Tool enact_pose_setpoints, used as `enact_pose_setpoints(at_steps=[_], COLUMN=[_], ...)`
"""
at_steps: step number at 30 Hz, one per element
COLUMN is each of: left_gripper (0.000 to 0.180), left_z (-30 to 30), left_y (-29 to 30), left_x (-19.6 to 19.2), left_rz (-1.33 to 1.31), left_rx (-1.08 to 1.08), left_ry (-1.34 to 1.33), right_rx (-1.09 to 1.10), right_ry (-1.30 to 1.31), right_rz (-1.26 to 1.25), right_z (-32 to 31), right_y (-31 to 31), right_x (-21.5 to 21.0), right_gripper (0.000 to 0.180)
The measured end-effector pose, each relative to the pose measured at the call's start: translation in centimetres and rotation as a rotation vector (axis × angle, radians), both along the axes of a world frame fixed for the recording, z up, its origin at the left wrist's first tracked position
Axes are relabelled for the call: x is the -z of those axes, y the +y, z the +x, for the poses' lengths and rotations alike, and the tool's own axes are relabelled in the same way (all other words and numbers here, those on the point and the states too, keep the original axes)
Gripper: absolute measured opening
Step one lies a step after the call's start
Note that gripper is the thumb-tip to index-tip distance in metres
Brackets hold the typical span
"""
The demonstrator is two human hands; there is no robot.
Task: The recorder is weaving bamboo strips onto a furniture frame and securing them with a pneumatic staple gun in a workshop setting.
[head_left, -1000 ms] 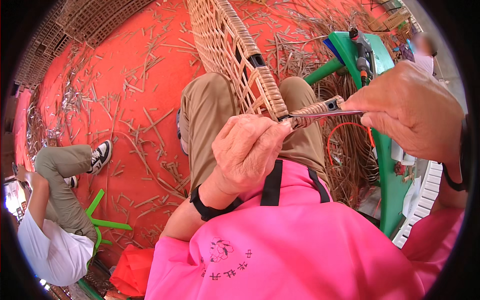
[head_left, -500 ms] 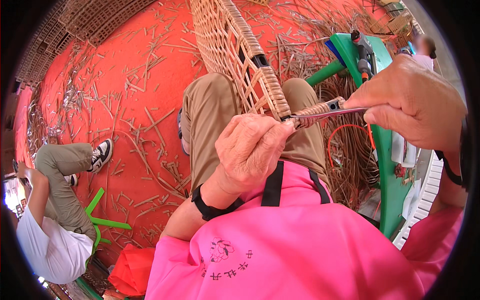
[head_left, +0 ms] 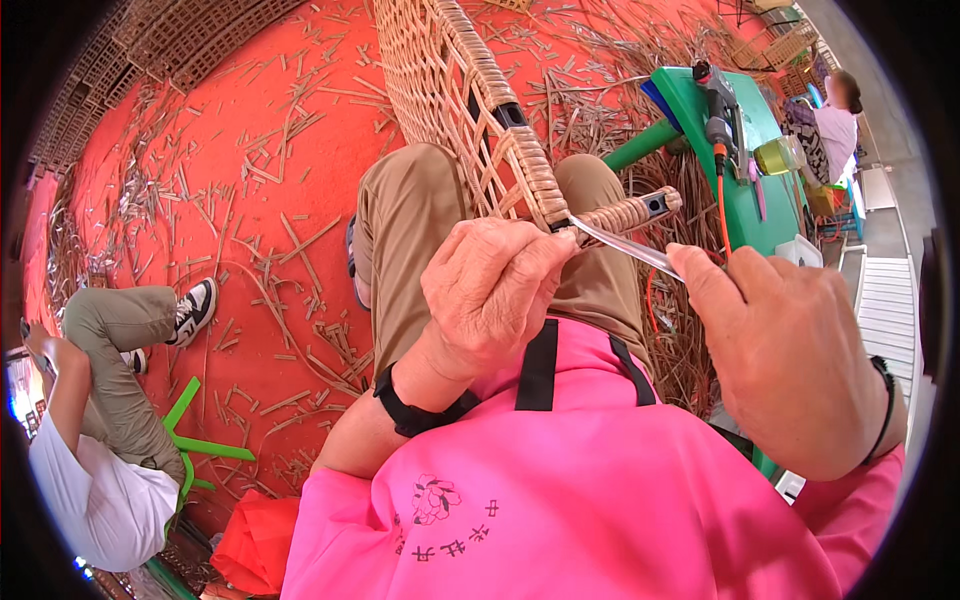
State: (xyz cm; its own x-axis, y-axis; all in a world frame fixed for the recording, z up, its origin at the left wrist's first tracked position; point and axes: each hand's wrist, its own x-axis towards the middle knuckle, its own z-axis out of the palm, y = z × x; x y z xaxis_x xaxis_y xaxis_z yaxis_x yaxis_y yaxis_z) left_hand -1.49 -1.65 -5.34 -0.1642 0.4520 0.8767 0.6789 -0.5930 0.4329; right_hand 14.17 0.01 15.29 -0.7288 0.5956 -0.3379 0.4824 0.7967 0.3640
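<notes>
Wicker frame [head_left: 425,82]: your left hand [head_left: 492,285] pinches its near corner, right hand [head_left: 790,350] grips the silver tool [head_left: 630,250]; steady that tip!

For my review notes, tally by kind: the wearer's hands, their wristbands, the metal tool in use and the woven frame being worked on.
Left hand and right hand: 2
Black wristbands: 2
Slim metal tool: 1
Woven frame: 1
Total: 6
</notes>
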Motion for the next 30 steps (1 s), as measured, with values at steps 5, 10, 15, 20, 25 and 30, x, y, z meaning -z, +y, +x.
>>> enact_pose_setpoints(at_steps=[5,10,15,20,25,30], left_gripper=[0.027,0.027,0.017,0.013,0.015,0.014], left_z=[0.0,0.2,0.6,0.5,0.2,-0.1], left_y=[-0.2,-0.4,-0.8,-0.5,-0.6,-0.8], left_x=[-0.1,-0.2,-0.3,-0.1,-1.0,-1.7], left_rz=[0.006,-0.017,-0.091,-0.076,-0.197,-0.414], left_rx=[-0.007,-0.021,-0.057,-0.110,0.004,0.137], left_ry=[-0.011,-0.030,-0.081,-0.109,-0.226,-0.438], right_rx=[-0.031,-0.048,-0.116,-0.153,-0.040,0.023], right_ry=[0.094,0.191,0.231,0.211,0.288,0.271], right_rz=[0.067,0.144,0.263,0.417,0.208,-0.067], right_z=[1.2,2.2,1.5,1.6,1.6,1.4], right_y=[-1.4,-2.3,-2.2,-2.4,-1.1,0.7], right_x=[2.2,5.2,6.2,8.3,6.5,3.7], right_gripper=[0.045,0.049,0.037,0.037,0.031,0.034])
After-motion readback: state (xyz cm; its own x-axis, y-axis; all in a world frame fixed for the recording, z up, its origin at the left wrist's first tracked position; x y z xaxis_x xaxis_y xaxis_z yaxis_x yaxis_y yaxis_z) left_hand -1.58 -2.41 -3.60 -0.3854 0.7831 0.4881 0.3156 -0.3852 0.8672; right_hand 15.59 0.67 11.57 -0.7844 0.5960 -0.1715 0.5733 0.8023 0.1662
